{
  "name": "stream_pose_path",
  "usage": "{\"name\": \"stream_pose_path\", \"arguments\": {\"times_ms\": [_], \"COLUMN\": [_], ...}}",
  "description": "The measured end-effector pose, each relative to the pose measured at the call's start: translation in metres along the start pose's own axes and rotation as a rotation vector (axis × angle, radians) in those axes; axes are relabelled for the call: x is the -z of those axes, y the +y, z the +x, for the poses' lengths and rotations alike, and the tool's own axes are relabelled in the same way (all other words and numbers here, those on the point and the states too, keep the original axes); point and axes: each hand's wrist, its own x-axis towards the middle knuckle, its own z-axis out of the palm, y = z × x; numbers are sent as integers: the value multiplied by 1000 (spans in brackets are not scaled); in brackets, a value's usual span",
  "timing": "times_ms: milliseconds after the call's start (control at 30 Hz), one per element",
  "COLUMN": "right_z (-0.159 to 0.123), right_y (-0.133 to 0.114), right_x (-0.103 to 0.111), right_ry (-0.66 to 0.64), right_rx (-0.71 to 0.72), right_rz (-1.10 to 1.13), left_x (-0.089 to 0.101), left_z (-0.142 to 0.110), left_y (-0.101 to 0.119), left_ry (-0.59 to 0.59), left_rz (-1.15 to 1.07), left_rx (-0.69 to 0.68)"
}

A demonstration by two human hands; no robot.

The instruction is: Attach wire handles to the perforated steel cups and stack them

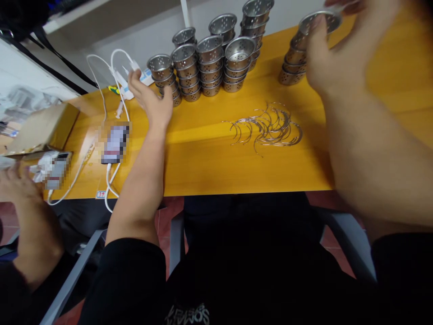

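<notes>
Stacks of perforated metal cups [209,63] stand in a cluster at the back of the yellow table [203,162]. My left hand [152,101] reaches out with its fingers stretched, open, beside the leftmost stack [161,72]. My right hand [333,56], blurred by motion, is raised at the far right. Its thumb and fingers wrap round the top cup [320,20] of a separate stack [293,65]. A loose pile of curved wire handles [267,128] lies on the table between my two arms.
A phone [115,144] on a white cable [110,180] lies left of my left arm, with a power strip [125,88] behind it. A cardboard box [43,128] sits at the far left. Another person's hand [16,185] rests there on a second phone [56,171].
</notes>
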Motion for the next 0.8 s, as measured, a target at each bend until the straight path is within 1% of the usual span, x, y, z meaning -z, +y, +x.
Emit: {"name": "stream_pose_path", "arguments": {"times_ms": [33,67,100,133,200,233,267,333,400,467,500,533,633,700,800], "right_z": [-4,-9,-13,-17,-23,-25,-26,-27,-27,-26,-26,-26,-26,-27,-30], "right_y": [-7,-14,-19,-23,-29,-29,-29,-26,-21,-16,-14,-13,-12,-13,-12], "right_x": [-1,-3,-4,-6,-10,-12,-14,-18,-22,-24,-25,-26,-27,-28,-30], "right_ry": [-13,-65,-178,-340,-644,-749,-830,-938,-1011,-1049,-1059,-1071,-1099,-1090,-1066], "right_rx": [58,110,156,182,231,249,263,253,217,191,185,183,182,168,166], "right_rz": [20,32,42,57,37,4,-39,-116,-156,-161,-153,-141,-124,-131,-121], "left_x": [0,1,2,4,7,9,11,14,14,14,14,14,18,23,25], "left_z": [1,1,0,-1,-4,-6,-7,-9,-8,-4,-2,2,12,17,17], "left_y": [-18,-33,-45,-54,-62,-64,-64,-65,-67,-68,-67,-63,-41,-21,8], "left_ry": [-25,-71,-119,-164,-266,-306,-331,-321,-326,-350,-328,-263,63,68,83], "left_rz": [41,67,90,112,167,202,231,266,264,259,253,237,129,49,38], "left_rx": [97,185,256,311,379,393,397,394,379,351,339,332,327,249,152]}}
